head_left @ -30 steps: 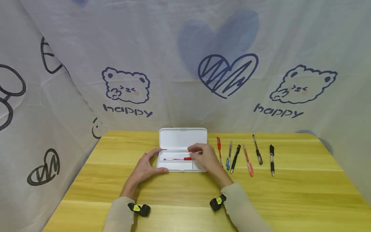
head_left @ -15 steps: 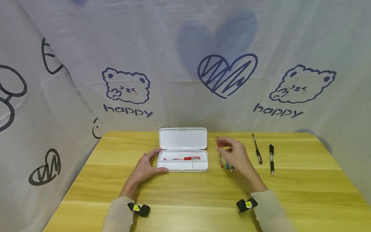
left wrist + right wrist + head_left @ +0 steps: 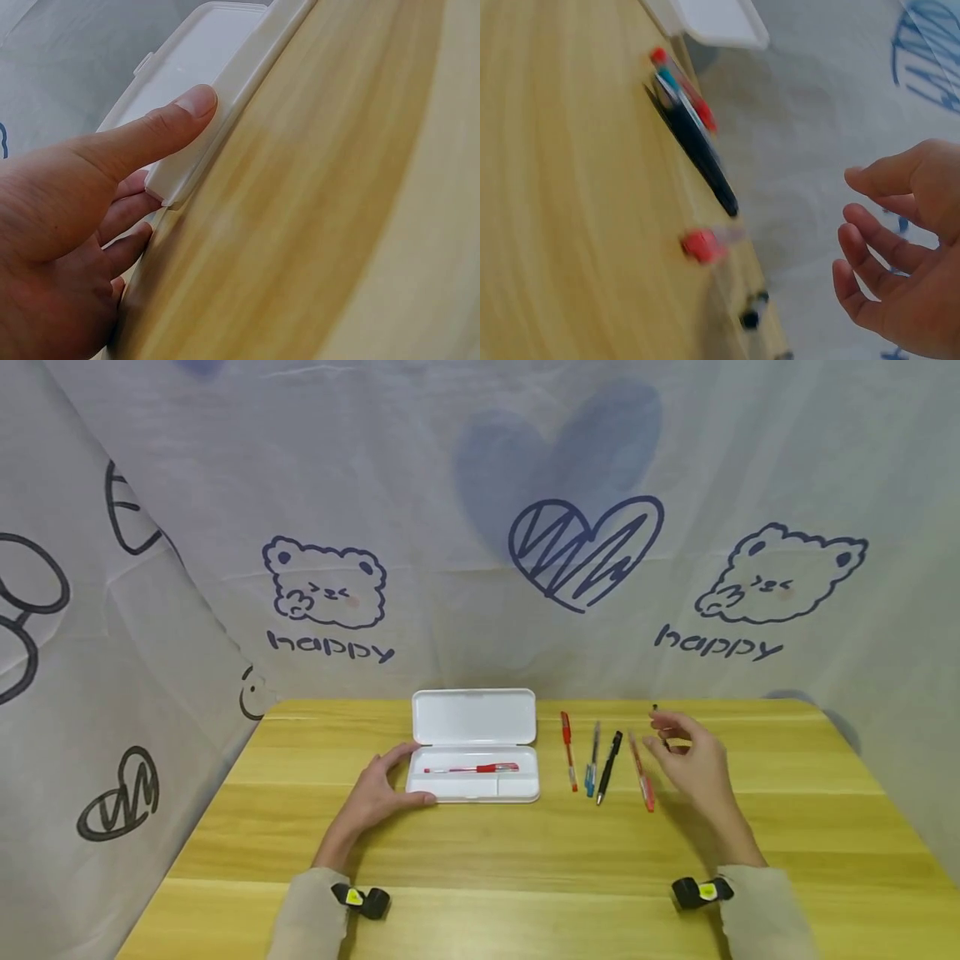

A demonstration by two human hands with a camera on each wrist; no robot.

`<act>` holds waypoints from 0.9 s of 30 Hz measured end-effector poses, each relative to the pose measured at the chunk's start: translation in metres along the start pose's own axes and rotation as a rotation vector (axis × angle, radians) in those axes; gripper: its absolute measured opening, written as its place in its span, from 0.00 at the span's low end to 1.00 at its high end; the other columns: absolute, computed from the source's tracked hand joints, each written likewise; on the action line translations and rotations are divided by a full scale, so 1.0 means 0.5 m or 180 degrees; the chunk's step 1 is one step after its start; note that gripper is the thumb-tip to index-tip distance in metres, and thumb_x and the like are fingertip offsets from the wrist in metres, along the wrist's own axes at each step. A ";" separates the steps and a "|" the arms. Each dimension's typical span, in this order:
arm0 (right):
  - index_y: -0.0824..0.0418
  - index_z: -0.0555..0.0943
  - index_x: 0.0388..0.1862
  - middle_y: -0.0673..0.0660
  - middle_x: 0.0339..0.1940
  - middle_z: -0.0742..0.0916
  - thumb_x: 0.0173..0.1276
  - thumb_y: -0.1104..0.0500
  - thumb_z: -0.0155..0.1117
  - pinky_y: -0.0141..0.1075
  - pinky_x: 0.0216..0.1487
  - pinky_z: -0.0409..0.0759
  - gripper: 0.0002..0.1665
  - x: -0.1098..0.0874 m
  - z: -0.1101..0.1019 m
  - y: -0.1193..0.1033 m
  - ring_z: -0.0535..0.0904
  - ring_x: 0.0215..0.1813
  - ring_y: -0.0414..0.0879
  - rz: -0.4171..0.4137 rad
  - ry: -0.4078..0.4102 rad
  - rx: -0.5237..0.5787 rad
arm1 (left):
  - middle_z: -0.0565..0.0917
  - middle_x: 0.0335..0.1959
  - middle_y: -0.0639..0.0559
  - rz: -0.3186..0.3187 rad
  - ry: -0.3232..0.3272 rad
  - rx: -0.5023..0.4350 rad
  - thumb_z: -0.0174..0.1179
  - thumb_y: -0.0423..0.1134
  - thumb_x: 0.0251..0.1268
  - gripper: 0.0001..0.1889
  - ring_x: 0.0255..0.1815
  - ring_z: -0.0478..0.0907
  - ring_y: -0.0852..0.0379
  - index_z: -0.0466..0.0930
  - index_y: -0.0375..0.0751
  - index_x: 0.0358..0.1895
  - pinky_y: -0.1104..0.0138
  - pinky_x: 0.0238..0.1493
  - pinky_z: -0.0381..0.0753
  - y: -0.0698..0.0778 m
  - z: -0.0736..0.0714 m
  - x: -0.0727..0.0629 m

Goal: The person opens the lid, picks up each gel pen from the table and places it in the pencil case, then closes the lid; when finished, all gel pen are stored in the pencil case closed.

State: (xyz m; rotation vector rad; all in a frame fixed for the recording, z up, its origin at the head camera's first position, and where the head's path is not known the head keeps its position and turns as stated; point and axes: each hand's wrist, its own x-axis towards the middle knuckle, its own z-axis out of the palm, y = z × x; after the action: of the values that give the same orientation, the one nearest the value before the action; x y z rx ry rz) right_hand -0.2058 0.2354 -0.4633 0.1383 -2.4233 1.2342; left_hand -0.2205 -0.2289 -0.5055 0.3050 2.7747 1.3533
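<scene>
A white pencil case (image 3: 474, 717) lies with its lid raised, a red gel pen (image 3: 495, 768) in its long compartment. My left hand (image 3: 371, 793) holds the case at its left end; in the left wrist view the thumb (image 3: 169, 127) presses on the front wall while the other fingers sit round the end. Over the pens on the right hovers my right hand (image 3: 697, 764), fingers loosely bent, nothing between them. Beneath it a black pen (image 3: 655, 707) shows only its tip in the head view; another black pen is hidden by this hand.
Between case and right hand lie a red pen (image 3: 567, 735), a blue-capped pen (image 3: 591, 781), a black pen (image 3: 609, 768) and a pinkish-red pen (image 3: 645, 789), roughly side by side. A printed white cloth (image 3: 450, 527) hangs right behind the wooden table (image 3: 480, 852).
My right hand has left the red pen in the case and swung right, past the nearer pens, to above the black ones. The left hand has stayed on the case.
</scene>
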 end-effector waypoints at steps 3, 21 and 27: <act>0.64 0.82 0.60 0.64 0.49 0.87 0.70 0.65 0.70 0.17 0.41 0.75 0.20 -0.006 -0.019 0.019 0.82 0.48 0.54 0.0073 0.0131 -0.0085 | 0.71 0.75 0.42 -0.0020 -0.0008 0.0021 0.84 0.54 0.43 0.47 0.75 0.62 0.35 0.73 0.54 0.72 0.37 0.74 0.57 0.000 0.000 0.000; 0.74 0.78 0.61 0.71 0.48 0.86 0.66 0.63 0.73 0.19 0.35 0.71 0.27 -0.030 -0.071 0.131 0.83 0.49 0.62 0.0958 -0.0011 -0.0636 | 0.70 0.75 0.42 -0.0043 -0.0003 0.0062 0.83 0.54 0.45 0.46 0.73 0.64 0.34 0.72 0.53 0.72 0.36 0.73 0.60 0.003 0.001 0.000; 0.74 0.83 0.54 0.65 0.41 0.89 0.67 0.60 0.72 0.27 0.31 0.78 0.22 -0.032 -0.070 0.127 0.84 0.38 0.53 0.0976 -0.0124 -0.0847 | 0.69 0.76 0.41 -0.0057 0.0001 0.0020 0.83 0.52 0.46 0.47 0.76 0.60 0.32 0.72 0.51 0.73 0.35 0.74 0.56 0.002 -0.001 -0.004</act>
State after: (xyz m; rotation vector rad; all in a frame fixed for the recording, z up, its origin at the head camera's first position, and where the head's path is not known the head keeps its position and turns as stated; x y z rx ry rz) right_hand -0.1974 0.2998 -0.4992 -0.2991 -2.6871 1.0191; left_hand -0.2184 -0.2293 -0.5045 0.2795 2.7757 1.3410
